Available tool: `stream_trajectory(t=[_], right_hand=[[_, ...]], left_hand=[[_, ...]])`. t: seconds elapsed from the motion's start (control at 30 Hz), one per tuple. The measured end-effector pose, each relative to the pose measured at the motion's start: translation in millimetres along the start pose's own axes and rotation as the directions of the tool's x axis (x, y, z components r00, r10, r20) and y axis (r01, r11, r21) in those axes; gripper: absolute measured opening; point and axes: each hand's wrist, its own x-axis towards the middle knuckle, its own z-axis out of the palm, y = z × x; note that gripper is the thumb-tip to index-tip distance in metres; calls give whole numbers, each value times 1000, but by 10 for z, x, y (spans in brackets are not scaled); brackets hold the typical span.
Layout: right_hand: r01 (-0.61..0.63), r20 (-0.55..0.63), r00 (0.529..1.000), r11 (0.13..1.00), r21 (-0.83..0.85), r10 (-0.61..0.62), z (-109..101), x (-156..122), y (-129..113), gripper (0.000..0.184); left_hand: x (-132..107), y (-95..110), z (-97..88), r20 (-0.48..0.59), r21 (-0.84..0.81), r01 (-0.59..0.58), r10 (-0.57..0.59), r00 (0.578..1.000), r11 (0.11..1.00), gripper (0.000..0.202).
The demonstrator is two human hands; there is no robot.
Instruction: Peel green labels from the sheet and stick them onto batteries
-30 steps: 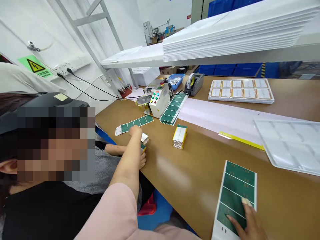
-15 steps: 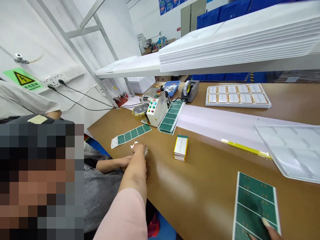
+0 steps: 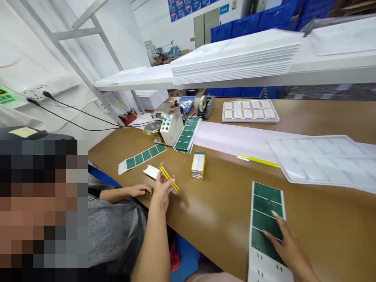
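My left hand [image 3: 162, 191] reaches across to the left side of the table. Its fingers are closed on a few flat pouch batteries [image 3: 169, 178], seen edge-on with yellow tape along their sides. Just beside it a white pouch battery [image 3: 152, 171] lies on the table. My right hand [image 3: 289, 243] rests with fingers apart on a sheet of green stickers [image 3: 266, 213], white at its near end. Between my hands, a stack of pouch batteries [image 3: 198, 165] with yellow edges stands on the table.
A co-worker's hand [image 3: 141, 190] rests at the left table edge. Further back stand a machine with buttons [image 3: 169, 127], green sticker sheets [image 3: 188, 134], a tape dispenser [image 3: 207, 106] and a filled battery tray [image 3: 250, 111]. A clear plastic tray [image 3: 320, 158] lies at the right.
My left hand has lifted off the table with batteries in it, leaving one by the co-worker's hand. My right hand has come further into view over the sticker sheet. The view has shifted right.
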Motion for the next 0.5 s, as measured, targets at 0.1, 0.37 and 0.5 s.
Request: stream_trajectory(t=[0.1, 0.37, 0.5], right_hand=[[-128, -14, 990, 941, 313, 140, -262, 0, -692, 72], [-355, 567, 824, 758, 547, -24, -319, 39, -1681, 58], [-338, 513, 858, 751, 567, -1, -202, 35, -1668, 65]], left_hand=[[-515, -346, 401, 376, -6, 44, -38, 926, 999, 81], [-1104, -839, 1187, 546, 221, 1, -125, 828, 975, 60], [-1139, -817, 1188, 528, 320, -126, -66, 847, 939, 45]])
